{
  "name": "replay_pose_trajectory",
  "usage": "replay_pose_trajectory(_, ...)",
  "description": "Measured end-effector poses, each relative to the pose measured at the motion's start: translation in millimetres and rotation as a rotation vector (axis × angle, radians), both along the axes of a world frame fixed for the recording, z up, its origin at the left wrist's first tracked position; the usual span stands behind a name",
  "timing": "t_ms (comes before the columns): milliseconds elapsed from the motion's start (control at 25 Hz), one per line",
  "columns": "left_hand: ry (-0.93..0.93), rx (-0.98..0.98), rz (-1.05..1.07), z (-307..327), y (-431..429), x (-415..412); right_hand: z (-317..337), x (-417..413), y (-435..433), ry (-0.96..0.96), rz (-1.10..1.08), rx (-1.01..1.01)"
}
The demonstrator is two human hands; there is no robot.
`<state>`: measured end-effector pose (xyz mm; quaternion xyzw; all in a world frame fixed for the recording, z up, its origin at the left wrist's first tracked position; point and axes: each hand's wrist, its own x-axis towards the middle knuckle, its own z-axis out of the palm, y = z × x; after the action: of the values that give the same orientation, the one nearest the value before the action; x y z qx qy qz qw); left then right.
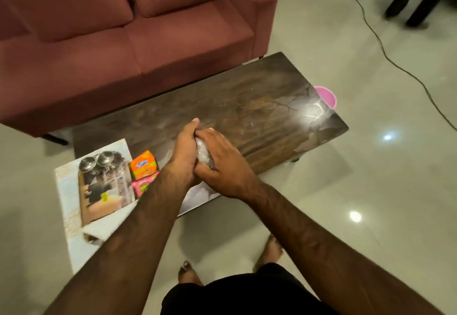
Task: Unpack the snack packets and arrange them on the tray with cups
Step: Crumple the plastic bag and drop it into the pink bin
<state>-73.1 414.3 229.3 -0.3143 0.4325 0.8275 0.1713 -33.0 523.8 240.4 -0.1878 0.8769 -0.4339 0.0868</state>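
Both my hands are pressed together above the near edge of the dark table (259, 97). My left hand (184, 151) and my right hand (222, 163) squeeze a crumpled clear plastic wrapper (204, 152) between them; most of it is hidden. Left of my hands stands an orange snack packet (143, 165), with a pink snack packet (143, 186) just in front of it. Further left is a shiny steel tray (103, 191) with two steel cups (97, 161) at its far end. The tray rests on a pale patterned mat (66, 206).
A maroon sofa (123, 42) runs along the far side of the table. A pink round object (326, 95) shows past the table's right corner. A cable (385, 50) crosses the glossy floor at right, and dark furniture legs (418, 3) stand top right. My bare feet (270, 253) are below.
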Motion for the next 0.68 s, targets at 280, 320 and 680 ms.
replay_pose_trajectory(280,0.015,0.071,-0.234,-12.8,162.3,-53.8,-14.7,-48.6,160.3,0.069,-0.240,0.237)
replay_pose_trajectory(320,0.009,0.084,-0.266,-13.4,186.5,-63.0,-16.5,-58.2,184.1,0.059,-0.254,0.253)
replay_pose_trajectory(680,-0.019,-0.039,-0.568,-33.4,330.4,-180.5,-44.8,-177.6,331.8,-0.220,-0.357,0.053)
